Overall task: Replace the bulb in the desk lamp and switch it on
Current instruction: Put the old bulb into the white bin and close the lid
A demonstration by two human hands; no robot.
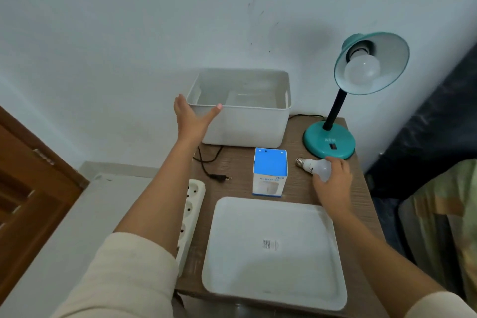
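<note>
A teal desk lamp (329, 141) stands at the table's back right, its shade tilted toward me with a white bulb (361, 70) screwed into it. A second white bulb (313, 166) lies on its side in front of the lamp base, screw cap pointing left. My right hand (334, 183) rests on that bulb's round end, fingers curled around it. My left hand (192, 119) hovers open, fingers spread, at the front left corner of the white bin (247, 124). The lamp's black plug (219, 177) lies unplugged on the table.
A blue and white bulb box (269, 171) stands mid-table. A white lid (273, 253) lies upside down at the front. A white power strip (189, 217) lies along the table's left edge. A wooden door (31, 188) is at left, dark fabric at right.
</note>
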